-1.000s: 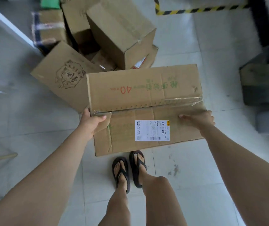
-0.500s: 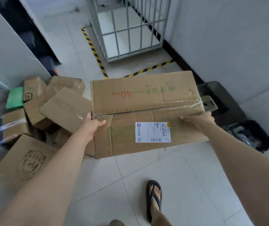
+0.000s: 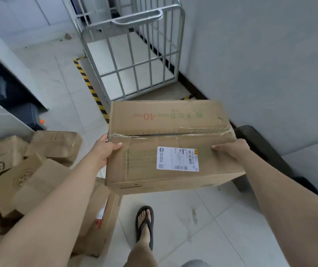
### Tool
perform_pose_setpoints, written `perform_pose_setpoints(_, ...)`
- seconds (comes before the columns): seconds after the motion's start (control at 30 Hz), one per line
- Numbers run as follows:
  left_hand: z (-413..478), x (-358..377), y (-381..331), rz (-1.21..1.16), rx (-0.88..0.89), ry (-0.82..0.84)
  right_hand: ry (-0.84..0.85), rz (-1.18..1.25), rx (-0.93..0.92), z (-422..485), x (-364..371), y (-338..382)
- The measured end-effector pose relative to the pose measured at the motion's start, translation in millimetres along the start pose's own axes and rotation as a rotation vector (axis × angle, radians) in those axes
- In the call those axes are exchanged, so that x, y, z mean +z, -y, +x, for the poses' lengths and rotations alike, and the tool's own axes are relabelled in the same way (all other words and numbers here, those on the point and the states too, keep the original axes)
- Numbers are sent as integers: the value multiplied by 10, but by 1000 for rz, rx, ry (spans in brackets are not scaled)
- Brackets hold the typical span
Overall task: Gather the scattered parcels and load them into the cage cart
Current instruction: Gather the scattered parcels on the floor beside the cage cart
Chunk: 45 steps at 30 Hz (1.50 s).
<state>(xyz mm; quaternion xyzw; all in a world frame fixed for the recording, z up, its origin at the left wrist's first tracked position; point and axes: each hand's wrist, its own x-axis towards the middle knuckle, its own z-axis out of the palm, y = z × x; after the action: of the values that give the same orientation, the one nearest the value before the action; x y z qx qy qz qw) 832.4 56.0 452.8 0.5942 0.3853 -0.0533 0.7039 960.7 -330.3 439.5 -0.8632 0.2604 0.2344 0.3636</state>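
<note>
Cardboard makes up the large box (image 3: 169, 143) held in the air in front of the person, flat side up, above the tiled floor (image 3: 221, 218) and well short of the cage cart (image 3: 133, 60). Its top flaps are sealed with clear tape (image 3: 202, 130) along the seam, a white shipping label (image 3: 177, 158) sits on the near flap, and a red "40" is printed upside down on the far one.

The left hand (image 3: 102, 151) grips the box's left edge, thumb lying across the top and the fingers wrapped out of sight round the side. The right hand (image 3: 231, 149) holds the right edge in the same way, thumb on top and fingers curled over the corner.

Below the left arm more brown parcels (image 3: 38, 170) lie heaped against one another, with a green one at the frame's edge. A foot (image 3: 144, 224) in a dark flip-flop stands under the box.

Ahead, the grey barred cart stands against the wall (image 3: 260, 64), with a yellow-and-black hazard stripe (image 3: 90, 87) on the floor beside it. Something black (image 3: 260, 151) lies along the wall behind the right hand.
</note>
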Motion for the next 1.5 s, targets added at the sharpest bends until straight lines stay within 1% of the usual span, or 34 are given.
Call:
perform_pose_setpoints(0.17,823,61,-820,38,18,22,-4,26,25,483,117,888)
perform_pose_setpoints(0.33,1637,365,-1433,83,3,37,-16,58,9,1145,97,1487)
perform_pose_setpoints(0.47,2280,752,-1675,116,-48,32,34,48,47,1853,69,1824)
perform_pose_setpoints(0.6,2935,1132,-1742,88,-111,-26,50,79,58,2516,8,2156)
perform_pose_setpoints(0.67,3247,1333,-1809,77,-145,-39,92,71,60,2873,-11,2266)
perform_pose_setpoints(0.73,3592,1524,-1911,92,-165,-39,88,70,48,3510,28,2193)
perform_pose_setpoints(0.77,3788,1623,-1975,107,-165,-38,87,64,58,3694,9,2268)
perform_pose_setpoints(0.83,4144,1841,-2109,141,-149,-24,59,108,60,3891,-33,2561)
perform_pose_setpoints(0.9,4479,2066,-2205,184,-101,-6,11,118,12,3976,-44,2894)
perform_pose_setpoints(0.93,4618,2171,-2246,220,-87,-17,3,116,-21,4047,-28,3007)
perform_pose_setpoints(1.0,4833,2340,-2303,326,-102,-99,27,109,-43,4182,39,3154)
perform_pose_setpoints(1.1,4977,2429,-2292,387,-112,-198,159,108,-25,4191,184,3276)
perform_pose_setpoints(1.2,4925,2461,-2252,459,-67,-151,225,-63,-55,4091,304,3380)
perform_pose_setpoints(1.33,4745,2265,-2204,517,-43,-166,353,-297,-73,3925,506,3622)
perform_pose_setpoints(1.4,4598,2063,-2172,523,-55,-216,411,-397,-139,3819,625,3796)
perform_pose_setpoints(1.5,4301,1649,-2108,496,-87,-290,454,-543,-260,3655,881,4074)
